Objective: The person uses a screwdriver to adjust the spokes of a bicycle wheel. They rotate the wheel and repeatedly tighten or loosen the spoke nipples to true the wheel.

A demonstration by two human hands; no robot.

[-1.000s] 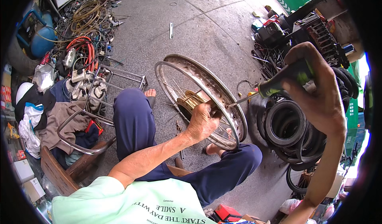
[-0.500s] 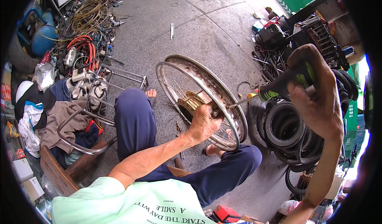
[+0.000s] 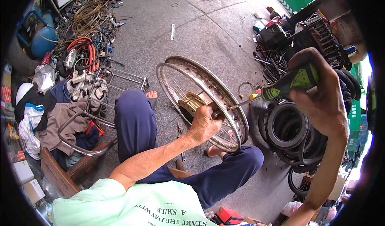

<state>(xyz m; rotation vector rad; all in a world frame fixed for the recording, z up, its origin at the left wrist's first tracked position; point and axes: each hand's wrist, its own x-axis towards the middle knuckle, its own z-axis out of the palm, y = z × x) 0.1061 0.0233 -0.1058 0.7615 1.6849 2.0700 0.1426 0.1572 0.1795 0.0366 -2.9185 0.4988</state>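
A bare metal spoked wheel rim [image 3: 225, 90] stands tilted between my knees, its lower edge by my right thigh. Inside it sits a brass-coloured hub [image 3: 191, 105] with several loose-ended spokes poking out. My left hand [image 3: 203, 126] reaches into the wheel beside the hub, fingers closed; what they pinch is hidden. To the right, my right hand [image 3: 323, 103] is wrapped round the thick black and green handle of a screwdriver [image 3: 286, 85]. The shaft points left, its tip at the outer face of the rim.
Stacked tyres [image 3: 286, 125] rise close on the right, below a heap of metal rods [image 3: 270, 61]. A metal-framed chair [image 3: 86, 149] and piled clothes [image 3: 62, 119] stand left. Tangled cables [image 3: 88, 17] cover the floor behind them. A red box [image 3: 228, 215] lies near me.
The screwdriver handle has turned a little in my right hand, showing more green. Its tip stays at the rim. My left hand and the wheel have shifted only slightly.
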